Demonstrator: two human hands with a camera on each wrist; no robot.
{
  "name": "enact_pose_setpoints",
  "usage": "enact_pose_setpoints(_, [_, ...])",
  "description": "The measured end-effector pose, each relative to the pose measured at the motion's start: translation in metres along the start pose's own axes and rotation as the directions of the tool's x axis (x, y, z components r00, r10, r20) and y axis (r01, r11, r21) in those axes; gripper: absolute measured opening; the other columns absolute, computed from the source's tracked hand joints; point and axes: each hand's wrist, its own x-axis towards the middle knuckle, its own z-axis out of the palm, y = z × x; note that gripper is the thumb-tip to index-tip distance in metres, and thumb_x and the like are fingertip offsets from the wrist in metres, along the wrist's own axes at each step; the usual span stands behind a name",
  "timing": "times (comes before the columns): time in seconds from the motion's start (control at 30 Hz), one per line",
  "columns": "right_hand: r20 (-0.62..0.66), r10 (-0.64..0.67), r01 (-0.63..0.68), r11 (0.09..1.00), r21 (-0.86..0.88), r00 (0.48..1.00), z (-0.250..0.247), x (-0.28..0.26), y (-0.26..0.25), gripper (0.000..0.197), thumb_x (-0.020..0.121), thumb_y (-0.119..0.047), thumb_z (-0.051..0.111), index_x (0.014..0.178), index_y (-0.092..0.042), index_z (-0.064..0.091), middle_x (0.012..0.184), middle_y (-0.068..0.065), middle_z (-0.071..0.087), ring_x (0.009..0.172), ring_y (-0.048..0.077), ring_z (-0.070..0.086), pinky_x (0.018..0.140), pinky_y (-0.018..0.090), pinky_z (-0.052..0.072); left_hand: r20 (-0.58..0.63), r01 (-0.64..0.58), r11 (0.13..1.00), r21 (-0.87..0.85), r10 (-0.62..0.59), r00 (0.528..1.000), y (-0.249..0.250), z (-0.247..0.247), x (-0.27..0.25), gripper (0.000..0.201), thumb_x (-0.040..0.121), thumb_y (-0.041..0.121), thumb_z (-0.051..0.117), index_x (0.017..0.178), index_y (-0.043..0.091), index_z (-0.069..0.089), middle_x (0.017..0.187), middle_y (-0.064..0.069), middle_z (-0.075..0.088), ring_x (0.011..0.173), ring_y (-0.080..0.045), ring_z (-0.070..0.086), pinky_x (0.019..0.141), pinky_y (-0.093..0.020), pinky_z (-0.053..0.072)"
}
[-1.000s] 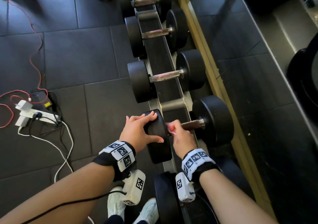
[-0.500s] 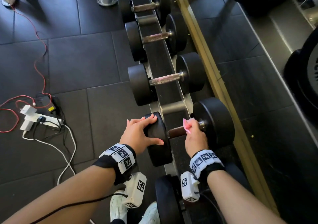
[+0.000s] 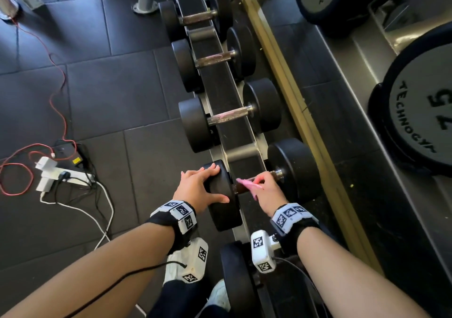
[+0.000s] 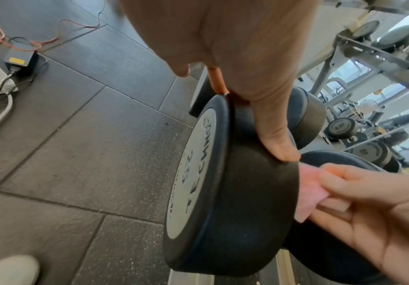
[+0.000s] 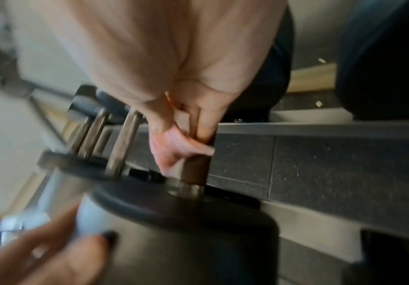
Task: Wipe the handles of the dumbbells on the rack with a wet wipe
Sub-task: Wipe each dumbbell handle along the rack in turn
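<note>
Several black dumbbells lie in a row on the rack (image 3: 234,112). On the near one, my left hand (image 3: 198,190) rests over the left weight head (image 3: 221,195) (image 4: 225,202), fingers spread across its top and thumb along its side. My right hand (image 3: 266,188) curls round that dumbbell's rusty brown handle (image 3: 238,188) (image 5: 196,171), with a pink wet wipe (image 3: 248,185) (image 4: 308,192) pressed between fingers and bar. The right weight head (image 3: 293,168) stands just beyond my knuckles. The following dumbbell's handle (image 3: 231,117) shows a pink smear.
To the left, on dark floor tiles, lie a power strip (image 3: 61,175), chargers and red and white cables (image 3: 58,90). A wooden strip (image 3: 288,92) runs right of the rack. Large weights (image 3: 420,114) sit at the right. My white shoes (image 3: 220,295) stand below.
My right hand slid with the wipe from the left end of the handle to the right end and now sits near the middle right. The left hand stayed on the weight head.
</note>
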Motion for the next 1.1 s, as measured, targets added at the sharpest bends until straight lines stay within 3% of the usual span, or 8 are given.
enact_pose_setpoints(0.07, [-0.02,0.042,-0.042,0.999,0.021,0.999,-0.006,-0.002,-0.007,0.04,0.077,-0.05,0.078,0.092,-0.024,0.052,0.091,0.007,0.067,0.081,0.02,0.067,0.076,0.041,0.054,0.039,-0.005,0.996,0.085,0.002,0.999,0.003,-0.003,0.002,0.098,0.06,0.053,0.085,0.145,0.038,0.039,0.148,0.012,0.043,0.141,-0.012,0.024,0.122,-0.044,-0.005])
enact_pose_setpoints(0.17, [-0.024,0.091,-0.086,0.984,0.156,0.996,-0.011,-0.006,-0.017,0.048,0.069,-0.052,0.083,0.095,-0.027,0.051,0.103,0.012,0.064,0.089,0.026,0.067,0.077,0.045,0.059,0.107,-0.002,0.977,0.214,-0.021,0.994,0.01,-0.014,0.009,0.094,0.064,0.056,0.082,0.146,0.036,0.039,0.144,0.009,0.048,0.136,-0.018,0.03,0.122,-0.045,0.007])
enact_pose_setpoints(0.3, [-0.017,0.101,-0.091,0.949,0.301,0.995,-0.014,0.003,-0.038,0.028,0.084,-0.024,0.076,0.099,-0.027,0.053,0.117,0.017,0.058,0.101,0.031,0.066,0.066,0.033,0.06,0.274,-0.091,0.946,0.31,0.003,0.962,0.014,-0.041,0.03,0.071,0.077,0.054,0.073,0.14,0.035,0.048,0.134,0.011,0.059,0.129,-0.016,0.047,0.12,-0.042,0.011])
enact_pose_setpoints(0.4, [-0.035,0.091,-0.073,0.936,0.345,0.995,-0.011,0.016,-0.059,0.027,0.088,-0.01,0.072,0.101,-0.025,0.053,0.115,0.019,0.061,0.098,0.031,0.068,0.064,0.031,0.058,0.205,-0.09,0.979,0.185,0.051,0.977,0.015,-0.072,0.051,0.048,0.083,0.041,0.073,0.129,0.034,0.061,0.124,0.012,0.066,0.118,-0.009,0.058,0.101,-0.019,0.034])
enact_pose_setpoints(0.47, [-0.037,0.108,-0.083,0.905,0.418,0.993,-0.005,0.024,-0.076,0.03,0.085,-0.006,0.072,0.1,-0.021,0.051,0.108,0.015,0.064,0.091,0.029,0.071,0.062,0.031,0.058,0.091,-0.111,0.986,0.123,0.1,0.991,0.017,-0.094,0.066,0.038,0.086,0.032,0.071,0.124,0.032,0.065,0.117,0.013,0.069,0.111,-0.006,0.062,0.092,-0.011,0.036])
enact_pose_setpoints(0.67, [-0.072,0.079,-0.042,0.907,0.42,0.994,0.018,0.05,-0.124,0.029,0.086,0.004,0.069,0.102,-0.017,0.056,0.106,0.011,0.066,0.093,0.02,0.069,0.065,0.027,0.058,-0.043,-0.17,0.982,0.076,0.174,0.984,0.018,-0.148,0.12,0.032,0.087,0.019,0.069,0.117,0.03,0.068,0.107,0.012,0.072,0.105,-0.007,0.064,0.091,-0.011,0.037])
enact_pose_setpoints(0.87, [-0.204,0.052,0.006,0.961,0.276,0.978,0.036,0.075,-0.149,0.016,0.085,-0.023,0.075,0.098,-0.029,0.068,0.101,-0.001,0.074,0.098,0.018,0.07,0.084,0.04,0.06,-0.009,-0.176,0.969,0.174,0.18,0.984,0.006,-0.167,0.157,0.044,0.085,0.025,0.071,0.128,0.028,0.061,0.128,0.0,0.062,0.125,-0.024,0.05,0.107,-0.033,0.037])
enact_pose_setpoints(1.1, [-0.291,0.137,-0.099,0.985,0.141,0.947,0.05,0.11,-0.14,0.025,0.09,-0.018,0.067,0.107,-0.036,0.064,0.114,-0.002,0.067,0.108,0.019,0.065,0.092,0.041,0.056,0.078,-0.151,0.98,0.131,0.142,0.987,0.004,-0.16,0.191,0.07,0.078,0.041,0.078,0.14,0.029,0.048,0.152,0.005,0.039,0.141,-0.022,0.032,0.118,-0.035,0.024])
